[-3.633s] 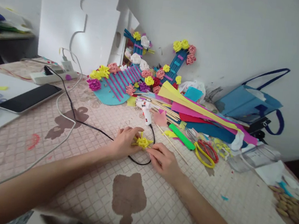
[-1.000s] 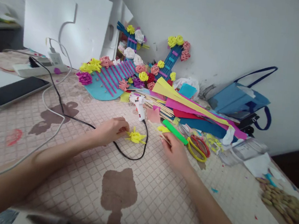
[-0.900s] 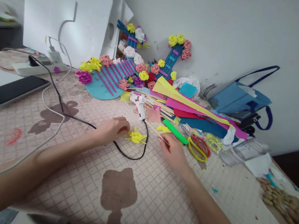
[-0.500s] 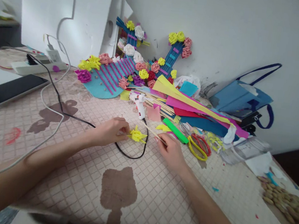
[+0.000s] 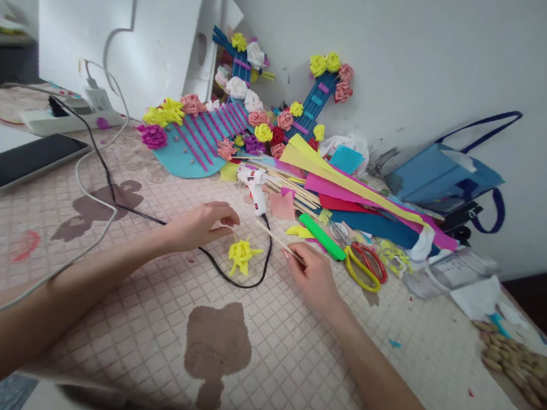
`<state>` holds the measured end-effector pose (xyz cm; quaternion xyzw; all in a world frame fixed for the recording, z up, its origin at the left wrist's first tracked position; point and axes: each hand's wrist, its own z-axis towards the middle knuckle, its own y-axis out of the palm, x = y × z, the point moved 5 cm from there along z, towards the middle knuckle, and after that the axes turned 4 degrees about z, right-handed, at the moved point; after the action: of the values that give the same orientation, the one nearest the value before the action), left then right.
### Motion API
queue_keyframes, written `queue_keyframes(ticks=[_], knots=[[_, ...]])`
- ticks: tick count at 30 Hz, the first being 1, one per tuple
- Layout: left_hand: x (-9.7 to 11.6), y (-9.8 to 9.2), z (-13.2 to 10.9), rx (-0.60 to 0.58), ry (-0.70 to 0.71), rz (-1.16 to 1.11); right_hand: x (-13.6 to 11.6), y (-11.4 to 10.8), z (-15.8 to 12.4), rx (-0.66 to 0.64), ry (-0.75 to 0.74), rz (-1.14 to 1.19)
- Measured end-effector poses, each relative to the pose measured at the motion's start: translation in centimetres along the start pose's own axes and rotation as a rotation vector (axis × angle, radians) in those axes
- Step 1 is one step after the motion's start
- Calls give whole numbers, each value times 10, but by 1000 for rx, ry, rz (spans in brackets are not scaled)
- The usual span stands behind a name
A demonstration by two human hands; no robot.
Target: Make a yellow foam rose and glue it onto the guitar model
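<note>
Thin stick [image 5: 279, 238] held, yellow paper flower [image 5: 242, 255] loose.
The stick is pinched in the right hand [image 5: 313, 275], its tip pointed toward the white glue gun [image 5: 254, 190]; by the left hand [image 5: 208, 225], fingers parted, nothing appears gripped — the flower is seen just beside it, within the black cord's [image 5: 268, 257] bend. Stick-and-flower handling is judged in hand; a steadied flower and lightly guided tip seem called for next.
</note>
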<state>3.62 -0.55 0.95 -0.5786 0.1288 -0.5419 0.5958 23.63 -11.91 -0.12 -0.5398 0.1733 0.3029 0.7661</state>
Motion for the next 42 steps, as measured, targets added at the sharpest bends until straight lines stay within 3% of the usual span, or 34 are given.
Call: queue_keyframes(ticks=[3,10,19,30,38,42], knots=[[3,-5,-2,14,-65,-13,-1,0,0,10,-8,5],[24,-9,-9,-121,-121,20,-7,-3,-1,37,1,44],[14,-4,-16,-196,-167,71,-39,7,-3,-77,-161,45],[17,4,-12,-161,-161,-15,-56,42,-6,-120,-110,-268],[13,7,-14,-149,-141,-7,-53,40,-8,-114,-127,-276],[20,-3,-13,-25,-81,19,-54,32,-8,-55,-147,-327]])
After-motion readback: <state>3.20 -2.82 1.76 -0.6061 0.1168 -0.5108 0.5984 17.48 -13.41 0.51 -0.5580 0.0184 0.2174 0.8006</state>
